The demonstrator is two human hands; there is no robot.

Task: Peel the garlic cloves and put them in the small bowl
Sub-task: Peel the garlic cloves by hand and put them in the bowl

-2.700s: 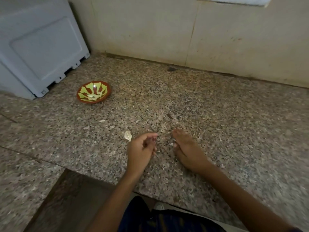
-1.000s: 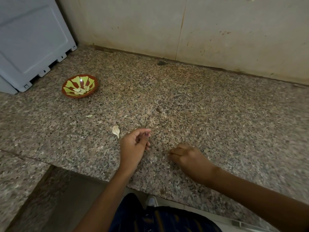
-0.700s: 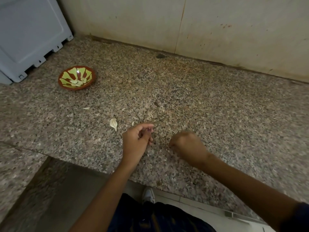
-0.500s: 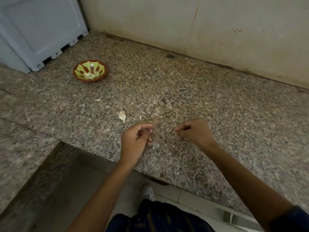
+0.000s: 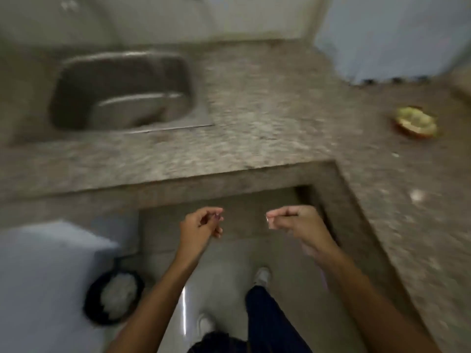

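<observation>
No writing legible; both hands [image 5: 201, 225] [image 5: 295, 222] curled over floor.

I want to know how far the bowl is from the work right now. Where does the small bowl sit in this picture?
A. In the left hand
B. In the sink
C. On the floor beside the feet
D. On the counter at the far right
D: the small bowl rests on the granite counter at the far right, well away from the sink and both hands.

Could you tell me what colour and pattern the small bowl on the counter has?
The small bowl looks reddish-brown outside with yellow-green markings inside; the head view is blurred.
</observation>
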